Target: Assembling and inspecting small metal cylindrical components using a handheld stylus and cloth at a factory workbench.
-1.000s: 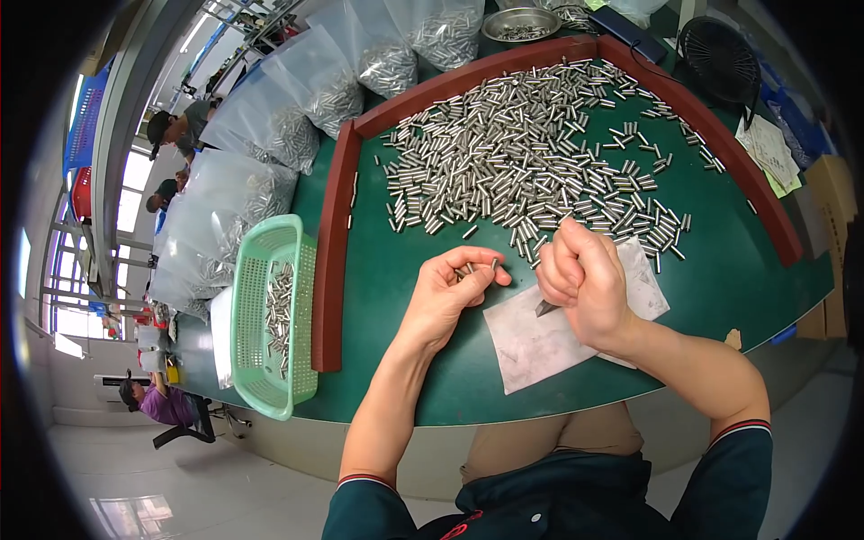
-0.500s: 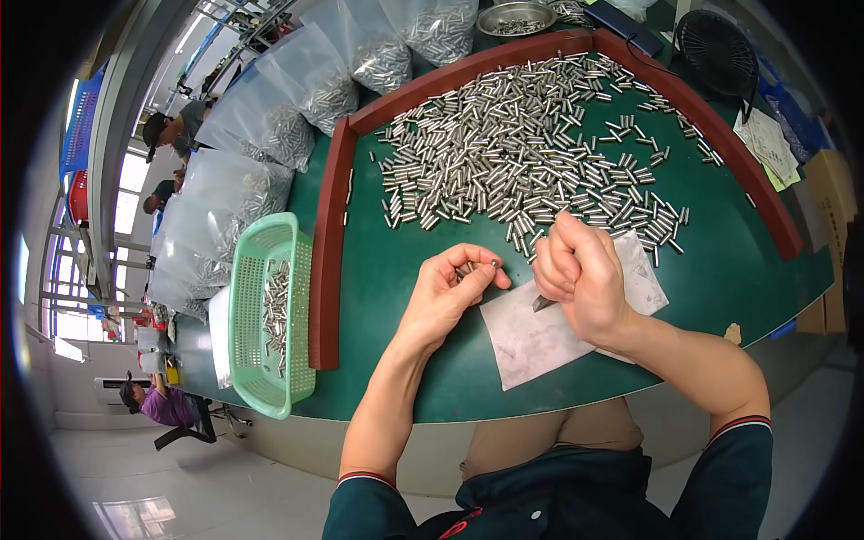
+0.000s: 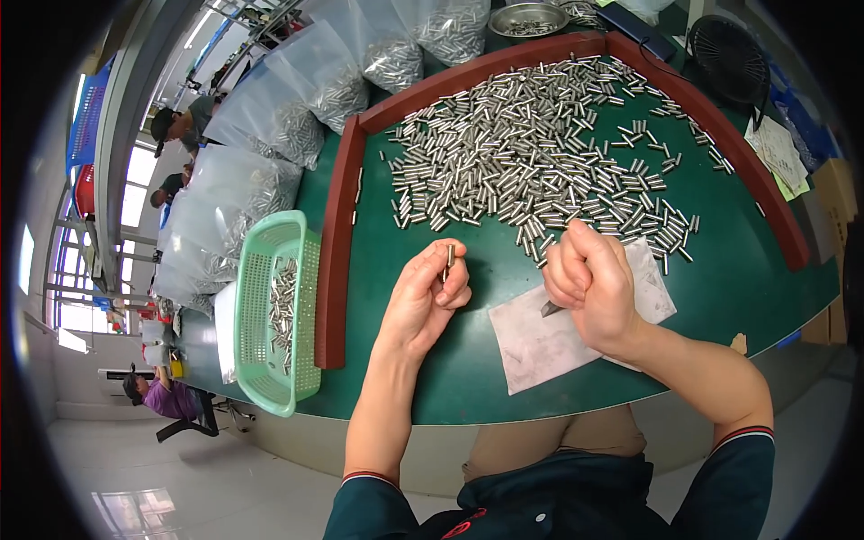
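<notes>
So, L hand (image 3: 441, 277) w/ pin (image 3: 450, 257), R hand (image 3: 589, 283) clenched, paper (image 3: 774, 155) txt illegible

Workshop with heaped metal pins (image 3: 513, 148)

The left hand (image 3: 427, 292) is raised left of the pale sheet (image 3: 538, 351), its thumb and forefinger pinched on a small pin, the other fingers curled. The left forearm (image 3: 382, 405) rises steeply, also left of the sheet. Over the sheet's upper part, the right hand (image 3: 589, 283) makes a fist; the right forearm (image 3: 688, 367) slants from the sheet's right, elbow bent.
</notes>
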Demonstrator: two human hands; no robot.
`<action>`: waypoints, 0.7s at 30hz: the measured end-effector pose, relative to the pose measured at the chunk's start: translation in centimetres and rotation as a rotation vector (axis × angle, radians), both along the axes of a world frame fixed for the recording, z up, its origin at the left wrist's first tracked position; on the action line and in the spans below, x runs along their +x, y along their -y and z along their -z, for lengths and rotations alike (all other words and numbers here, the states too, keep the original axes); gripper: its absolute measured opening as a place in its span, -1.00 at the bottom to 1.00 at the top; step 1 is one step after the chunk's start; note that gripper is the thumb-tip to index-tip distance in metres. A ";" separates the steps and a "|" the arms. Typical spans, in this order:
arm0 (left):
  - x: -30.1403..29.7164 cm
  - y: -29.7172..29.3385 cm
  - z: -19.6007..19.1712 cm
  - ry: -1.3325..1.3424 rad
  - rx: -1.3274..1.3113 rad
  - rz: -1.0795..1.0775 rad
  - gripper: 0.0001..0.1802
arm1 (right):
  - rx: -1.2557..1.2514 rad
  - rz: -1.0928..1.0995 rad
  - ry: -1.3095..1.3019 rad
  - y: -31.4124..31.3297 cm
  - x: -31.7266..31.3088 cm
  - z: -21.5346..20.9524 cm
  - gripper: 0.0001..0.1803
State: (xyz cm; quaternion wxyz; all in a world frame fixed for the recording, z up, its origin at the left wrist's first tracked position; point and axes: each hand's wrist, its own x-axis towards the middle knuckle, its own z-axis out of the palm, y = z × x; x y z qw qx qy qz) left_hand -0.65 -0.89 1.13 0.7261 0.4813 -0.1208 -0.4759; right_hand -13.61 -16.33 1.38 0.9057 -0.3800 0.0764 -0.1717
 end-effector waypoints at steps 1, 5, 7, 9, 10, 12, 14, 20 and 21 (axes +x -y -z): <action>-0.1 0.3 0.1 -0.055 -0.050 -0.062 -0.79 | -0.004 -0.002 -0.005 0.1 0.0 0.0 -0.52; 0.9 0.3 0.0 -0.126 -0.097 -0.208 -0.64 | -0.012 -0.007 -0.011 0.0 0.0 0.1 -0.52; 1.8 0.4 0.9 0.160 0.019 -0.228 -0.64 | -0.016 -0.012 -0.018 0.0 0.1 0.1 -0.52; 1.8 1.2 1.2 0.670 0.357 -0.296 -0.78 | -0.014 -0.003 -0.015 0.1 0.2 0.1 -0.52; 2.0 1.5 1.6 0.971 0.429 -0.288 -0.83 | -0.015 -0.007 -0.017 0.1 0.3 0.1 -0.52; 2.1 1.8 1.9 1.442 0.670 -0.216 -0.84 | -0.007 -0.013 -0.017 0.0 0.4 0.0 -0.53; 1.8 2.5 1.9 1.540 0.639 -0.208 -0.86 | -0.011 -0.003 -0.020 0.0 0.3 0.0 -0.53; 0.6 2.5 1.3 1.543 0.685 -0.083 -0.91 | -0.001 0.006 -0.030 0.1 0.2 0.1 -0.52; -0.1 2.3 1.0 1.480 0.626 -0.049 -0.92 | 0.002 0.006 -0.015 0.2 0.3 0.3 -0.52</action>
